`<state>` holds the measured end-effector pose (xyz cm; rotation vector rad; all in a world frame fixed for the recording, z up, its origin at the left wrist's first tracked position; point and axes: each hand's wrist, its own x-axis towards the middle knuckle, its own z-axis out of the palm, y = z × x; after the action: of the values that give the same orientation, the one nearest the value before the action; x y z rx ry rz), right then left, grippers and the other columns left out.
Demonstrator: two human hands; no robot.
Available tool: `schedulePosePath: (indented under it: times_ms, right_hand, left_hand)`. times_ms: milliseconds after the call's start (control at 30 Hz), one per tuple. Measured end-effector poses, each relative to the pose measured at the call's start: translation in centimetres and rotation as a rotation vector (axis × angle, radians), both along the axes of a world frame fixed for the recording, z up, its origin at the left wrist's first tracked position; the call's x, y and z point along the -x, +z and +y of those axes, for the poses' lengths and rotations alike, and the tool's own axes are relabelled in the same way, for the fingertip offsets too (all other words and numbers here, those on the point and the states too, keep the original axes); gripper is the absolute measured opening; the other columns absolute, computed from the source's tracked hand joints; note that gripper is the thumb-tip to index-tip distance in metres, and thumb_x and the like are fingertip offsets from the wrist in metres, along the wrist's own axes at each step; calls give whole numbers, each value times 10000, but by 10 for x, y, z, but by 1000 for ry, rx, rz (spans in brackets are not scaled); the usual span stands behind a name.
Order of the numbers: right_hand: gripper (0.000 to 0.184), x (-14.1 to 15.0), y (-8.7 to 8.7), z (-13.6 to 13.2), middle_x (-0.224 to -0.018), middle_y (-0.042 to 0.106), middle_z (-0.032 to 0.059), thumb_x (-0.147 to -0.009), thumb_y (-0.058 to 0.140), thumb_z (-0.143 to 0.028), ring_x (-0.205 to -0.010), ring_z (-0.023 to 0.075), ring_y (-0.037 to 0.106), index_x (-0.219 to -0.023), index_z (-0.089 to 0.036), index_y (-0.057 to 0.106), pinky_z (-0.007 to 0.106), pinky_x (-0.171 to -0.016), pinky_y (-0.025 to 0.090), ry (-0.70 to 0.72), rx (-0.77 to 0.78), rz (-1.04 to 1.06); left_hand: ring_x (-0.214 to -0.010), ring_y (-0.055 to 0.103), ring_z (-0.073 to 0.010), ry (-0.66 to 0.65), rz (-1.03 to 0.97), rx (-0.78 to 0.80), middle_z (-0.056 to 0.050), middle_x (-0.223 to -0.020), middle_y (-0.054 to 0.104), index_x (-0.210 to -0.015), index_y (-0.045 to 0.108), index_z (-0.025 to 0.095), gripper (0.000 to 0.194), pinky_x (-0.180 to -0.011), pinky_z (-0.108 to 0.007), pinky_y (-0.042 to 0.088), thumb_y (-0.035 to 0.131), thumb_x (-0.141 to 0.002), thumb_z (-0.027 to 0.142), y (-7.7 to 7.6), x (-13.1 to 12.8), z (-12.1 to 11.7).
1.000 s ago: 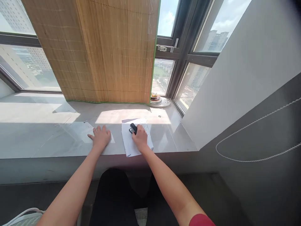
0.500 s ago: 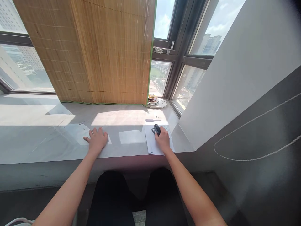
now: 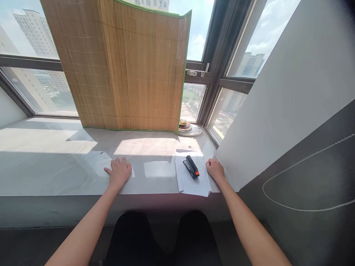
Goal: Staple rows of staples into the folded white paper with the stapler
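Note:
A black stapler (image 3: pixel 190 167) with an orange patch at its near end lies at a slant on white paper sheets (image 3: pixel 181 181). Handwriting shows on the paper's right part. To the right of the sheets, my right hand (image 3: pixel 215 169) rests on the sill with its fingers curled in; I see nothing in it. My left hand (image 3: pixel 120 173) lies palm down on the sill, well left of the paper, fingers spread and holding nothing.
The pale window sill (image 3: pixel 83 177) runs across the view. A bamboo blind (image 3: pixel 138 77) hangs above it, before the windows. Stacked plates (image 3: pixel 190 129) stand in the back right corner. A small staple-like piece (image 3: pixel 189 147) lies behind the paper. At right hangs a cord loop (image 3: pixel 277 201).
My right hand has let go of the stapler and moved right, off the paper. The stapler now lies on the sheets. My left hand stays flat. The view has tilted up slightly.

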<state>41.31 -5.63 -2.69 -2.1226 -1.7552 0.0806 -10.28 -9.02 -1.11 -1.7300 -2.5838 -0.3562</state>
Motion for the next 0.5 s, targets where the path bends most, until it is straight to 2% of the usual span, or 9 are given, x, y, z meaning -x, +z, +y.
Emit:
schedulePosePath:
  times_ms: [100, 167, 267, 333, 433, 500]
  right_hand:
    - [285, 8, -2, 4, -821, 623, 68, -1019, 467, -281, -749, 223, 554, -786, -226, 620, 332, -665, 355, 49, -119, -54]
    - [274, 22, 2, 12, -886, 650, 78, -1030, 446, -288, -851, 239, 591, -850, -222, 642, 343, -761, 426, 162, -215, -70]
    - [232, 49, 9, 34, -1241, 672, 136, -1010, 491, -301, -1167, 278, 594, -1103, -206, 681, 401, -970, 464, 406, -273, -96]
    - [347, 67, 11, 51, -1503, 561, 163, -992, 536, -329, -1389, 301, 495, -1296, -201, 642, 455, -1095, 430, 495, -226, -112]
    - [500, 87, 6, 72, -1657, 429, 191, -985, 555, -381, -1558, 321, 346, -1444, -184, 574, 518, -1204, 345, 437, -72, -103]
    - [548, 97, 1, 81, -1671, 406, 225, -989, 542, -393, -1583, 339, 334, -1484, -157, 556, 538, -1221, 327, 348, 5, -74]
  left_hand:
    - [-1558, 285, -459, -2, 4, -5, -249, -1677, 372, -1593, 475, 127, 633, -1189, -808, 193, 269, -1055, 388, 0, 0, 0]
    - [-1555, 292, -455, -6, 7, -12, -252, -1668, 384, -1585, 484, 128, 626, -1192, -802, 192, 272, -1056, 384, -1, 0, 1]
    - [-1549, 305, -451, 1, 12, -25, -259, -1658, 396, -1575, 494, 126, 616, -1191, -801, 197, 288, -1054, 380, -2, -1, 0]
    - [-1550, 307, -452, 1, 18, -33, -259, -1660, 393, -1568, 504, 123, 608, -1188, -802, 206, 298, -1053, 372, -2, -1, -1]
    - [-1556, 302, -454, 1, 28, -26, -259, -1670, 381, -1567, 508, 116, 602, -1191, -791, 219, 315, -1051, 357, -1, -3, -3]
    - [-1558, 299, -459, 4, 29, -13, -260, -1676, 373, -1576, 501, 114, 604, -1193, -788, 217, 324, -1049, 351, -1, -3, -4]
